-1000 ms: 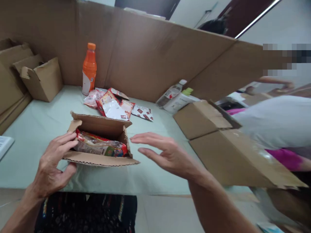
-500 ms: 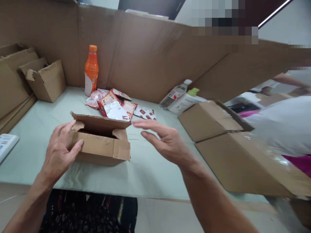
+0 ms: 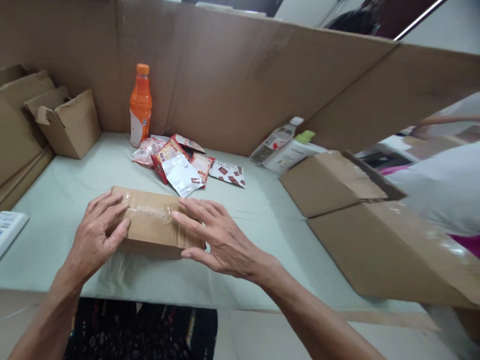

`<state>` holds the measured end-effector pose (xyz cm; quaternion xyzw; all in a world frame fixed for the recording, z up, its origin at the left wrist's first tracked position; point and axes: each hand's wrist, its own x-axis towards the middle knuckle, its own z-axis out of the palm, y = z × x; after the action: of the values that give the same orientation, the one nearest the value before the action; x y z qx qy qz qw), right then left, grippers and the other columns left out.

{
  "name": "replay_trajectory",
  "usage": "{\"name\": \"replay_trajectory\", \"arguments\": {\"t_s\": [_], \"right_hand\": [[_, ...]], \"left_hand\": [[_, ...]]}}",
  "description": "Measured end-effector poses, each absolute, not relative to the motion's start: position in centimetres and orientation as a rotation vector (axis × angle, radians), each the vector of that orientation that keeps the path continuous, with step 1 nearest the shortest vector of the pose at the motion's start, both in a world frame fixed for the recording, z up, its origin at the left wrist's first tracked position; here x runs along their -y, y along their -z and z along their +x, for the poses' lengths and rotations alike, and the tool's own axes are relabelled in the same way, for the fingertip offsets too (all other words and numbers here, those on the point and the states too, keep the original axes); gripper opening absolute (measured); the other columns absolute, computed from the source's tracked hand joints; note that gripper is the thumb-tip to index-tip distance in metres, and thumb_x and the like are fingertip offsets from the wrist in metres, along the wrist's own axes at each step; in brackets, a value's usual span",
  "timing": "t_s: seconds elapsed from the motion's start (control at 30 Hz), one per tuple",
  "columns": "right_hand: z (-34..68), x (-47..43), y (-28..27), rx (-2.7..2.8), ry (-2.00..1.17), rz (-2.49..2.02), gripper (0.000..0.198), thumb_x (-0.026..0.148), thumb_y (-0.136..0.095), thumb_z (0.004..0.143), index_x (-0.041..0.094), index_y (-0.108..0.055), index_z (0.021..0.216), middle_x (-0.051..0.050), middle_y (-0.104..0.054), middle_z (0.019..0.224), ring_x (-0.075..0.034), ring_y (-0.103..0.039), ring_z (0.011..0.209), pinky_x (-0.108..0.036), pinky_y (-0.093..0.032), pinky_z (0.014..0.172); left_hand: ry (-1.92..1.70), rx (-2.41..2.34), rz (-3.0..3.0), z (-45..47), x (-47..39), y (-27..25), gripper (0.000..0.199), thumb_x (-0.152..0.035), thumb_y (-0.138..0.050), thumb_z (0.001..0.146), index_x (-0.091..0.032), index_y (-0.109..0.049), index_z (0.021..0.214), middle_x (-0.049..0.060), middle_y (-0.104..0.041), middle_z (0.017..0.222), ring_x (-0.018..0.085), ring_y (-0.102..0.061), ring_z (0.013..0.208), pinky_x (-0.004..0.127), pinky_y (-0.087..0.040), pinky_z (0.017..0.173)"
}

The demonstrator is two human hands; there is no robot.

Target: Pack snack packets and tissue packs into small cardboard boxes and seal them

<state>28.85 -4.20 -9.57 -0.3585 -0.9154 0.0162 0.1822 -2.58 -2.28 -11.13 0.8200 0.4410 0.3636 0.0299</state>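
A small brown cardboard box [image 3: 148,220] lies in front of me with its lid down; strips of clear tape cross the top. My left hand [image 3: 99,225] grips its left end, with the fingers on the top and the thumb at the near edge. Over the right end rests my right hand [image 3: 213,232], fingers spread flat across the lid and thumb held apart. What the box contains is hidden. Just behind it are several snack packets [image 3: 182,172], some red, some white, and one white packet with dark red squares [image 3: 228,174].
An orange drink bottle [image 3: 141,107] stands at the back. A clear bottle [image 3: 277,140] and a white bottle with a green cap [image 3: 294,152] lean at the right, beside large cardboard boxes [image 3: 375,240]. An open small carton [image 3: 75,125] stands left. A cardboard wall [image 3: 225,75] encloses the table.
The box's lid has folded down from its raised position, covering the opening. My right hand has moved left onto the lid. My left hand stays at the left end.
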Motion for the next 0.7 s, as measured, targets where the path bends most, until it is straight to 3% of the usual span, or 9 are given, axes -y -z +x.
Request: {"name": "replay_trajectory", "arguments": {"t_s": [0.1,0.23,0.53,0.7], "right_hand": [[28.8,2.7,9.2,2.675,-0.011,-0.954,0.072,0.074,-0.052,0.097,0.033,-0.052,0.156,-0.014,-0.038,0.169,-0.039,-0.029,0.157,-0.063,-0.028,0.122],[28.1,0.9,9.8,2.781,-0.136,-0.880,0.080,0.079,-0.053,0.093,0.033,-0.049,0.158,-0.014,-0.035,0.170,-0.037,-0.030,0.155,-0.060,-0.030,0.119],[27.0,3.3,8.1,2.769,-0.086,-1.036,0.067,0.059,-0.065,0.092,0.032,-0.055,0.153,-0.013,-0.039,0.169,-0.036,-0.036,0.150,-0.054,-0.042,0.105],[31.8,9.2,8.1,2.633,-0.150,-1.263,0.069,0.051,-0.069,0.089,0.029,-0.056,0.153,-0.013,-0.042,0.168,-0.035,-0.038,0.152,-0.055,-0.043,0.109]], "left_hand": [[-1.107,-1.349,2.553,-2.6,2.1,11.0,0.030,-0.034,-0.054,0.106,-0.015,-0.070,0.122,0.015,-0.069,0.134,0.034,-0.057,0.136,0.056,-0.052,0.112],[-1.134,-1.348,2.565,-2.8,1.9,11.3,0.028,-0.032,-0.054,0.105,-0.016,-0.071,0.119,0.015,-0.070,0.131,0.035,-0.058,0.134,0.057,-0.053,0.111],[-1.150,-1.277,2.609,-2.9,1.6,11.0,0.028,-0.037,-0.051,0.104,-0.032,-0.067,0.126,0.007,-0.069,0.131,0.039,-0.060,0.132,0.066,-0.051,0.109],[-1.035,-1.141,2.599,-0.8,2.1,11.0,0.049,-0.048,-0.050,0.105,-0.036,-0.048,0.152,0.007,-0.062,0.146,0.036,-0.062,0.130,0.058,-0.056,0.105]]}}
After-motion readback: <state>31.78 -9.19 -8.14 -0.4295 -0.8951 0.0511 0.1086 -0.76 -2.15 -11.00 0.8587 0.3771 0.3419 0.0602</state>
